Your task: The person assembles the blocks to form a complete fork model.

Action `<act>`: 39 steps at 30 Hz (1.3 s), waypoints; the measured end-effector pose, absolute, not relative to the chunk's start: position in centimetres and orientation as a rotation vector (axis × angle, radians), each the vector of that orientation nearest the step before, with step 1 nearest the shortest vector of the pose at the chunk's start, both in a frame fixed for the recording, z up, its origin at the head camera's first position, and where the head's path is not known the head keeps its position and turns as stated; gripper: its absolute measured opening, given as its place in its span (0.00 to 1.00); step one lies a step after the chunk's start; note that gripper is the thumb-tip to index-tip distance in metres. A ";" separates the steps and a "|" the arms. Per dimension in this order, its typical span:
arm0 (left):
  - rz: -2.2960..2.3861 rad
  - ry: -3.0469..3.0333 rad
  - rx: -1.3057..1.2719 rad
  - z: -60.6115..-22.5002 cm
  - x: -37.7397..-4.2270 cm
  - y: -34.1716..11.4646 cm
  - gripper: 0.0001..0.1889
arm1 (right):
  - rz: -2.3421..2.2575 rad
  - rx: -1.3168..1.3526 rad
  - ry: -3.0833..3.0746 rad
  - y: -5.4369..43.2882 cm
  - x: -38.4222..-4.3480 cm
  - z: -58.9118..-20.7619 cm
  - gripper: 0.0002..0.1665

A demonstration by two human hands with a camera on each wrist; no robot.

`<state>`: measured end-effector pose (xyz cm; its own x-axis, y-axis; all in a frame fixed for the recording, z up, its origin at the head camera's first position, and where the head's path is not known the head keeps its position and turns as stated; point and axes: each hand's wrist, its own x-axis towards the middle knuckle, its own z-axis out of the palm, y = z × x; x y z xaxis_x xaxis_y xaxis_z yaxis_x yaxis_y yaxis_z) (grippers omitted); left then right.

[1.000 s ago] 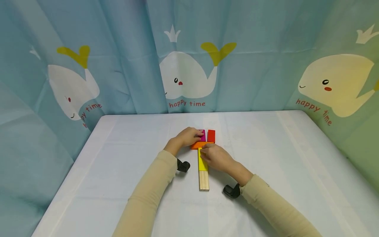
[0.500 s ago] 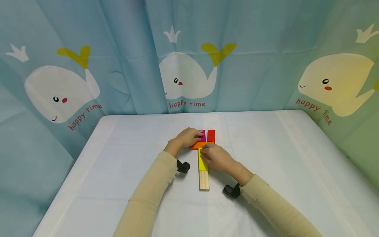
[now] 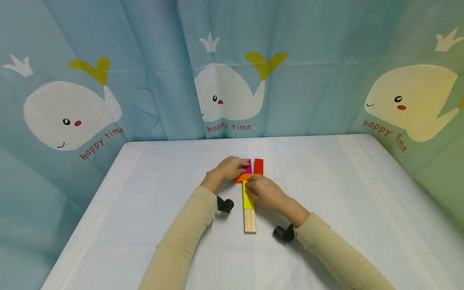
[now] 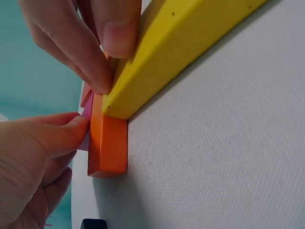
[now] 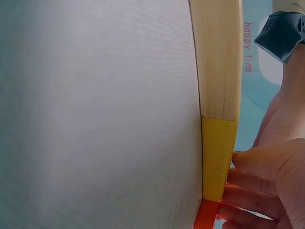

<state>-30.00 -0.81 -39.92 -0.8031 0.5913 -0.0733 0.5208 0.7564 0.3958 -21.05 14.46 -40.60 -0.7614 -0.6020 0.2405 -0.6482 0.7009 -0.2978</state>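
Painted wooden blocks lie in a T-like layout on the white table. With thumb and fingers, my left hand (image 3: 229, 167) pinches the purple block (image 3: 249, 166) at the far end; in the left wrist view that block is mostly behind the orange block (image 4: 108, 148). My right hand (image 3: 267, 193) holds the far end of the yellow block (image 3: 248, 202), its fingertips close to the orange crosspiece. An unpainted wooden block (image 3: 249, 221) continues the yellow one toward me, end to end. Right of the purple block lies a red block (image 3: 259, 165), a narrow gap between them.
A blue curtain (image 3: 308, 96) printed with whales stands right behind the table (image 3: 152, 177) and along its sides. Each wrist wears a black camera mount, the left one (image 3: 225, 205) and the right one (image 3: 284, 234) both low over the tabletop.
Both hands and all the blocks keep their places. Only the curtain at the left has swung, showing more of its whale print.
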 end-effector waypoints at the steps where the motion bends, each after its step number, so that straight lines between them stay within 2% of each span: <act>1: 0.537 2.760 0.877 -39.9 -30.0 -0.8 0.18 | 0.561 1.021 -2.787 14.4 -21.0 -40.6 0.05; 10: 0.742 2.719 0.881 -39.4 -29.7 -1.5 0.20 | 0.541 1.033 -2.772 14.3 -21.1 -40.6 0.04; 31: 0.676 2.727 0.846 -39.2 -29.8 -5.0 0.22 | 0.471 0.948 -2.859 14.0 -20.9 -40.3 0.12; 39: 0.674 2.709 0.887 -39.5 -29.6 -6.1 0.25 | 0.491 0.979 -2.817 14.1 -20.9 -40.3 0.11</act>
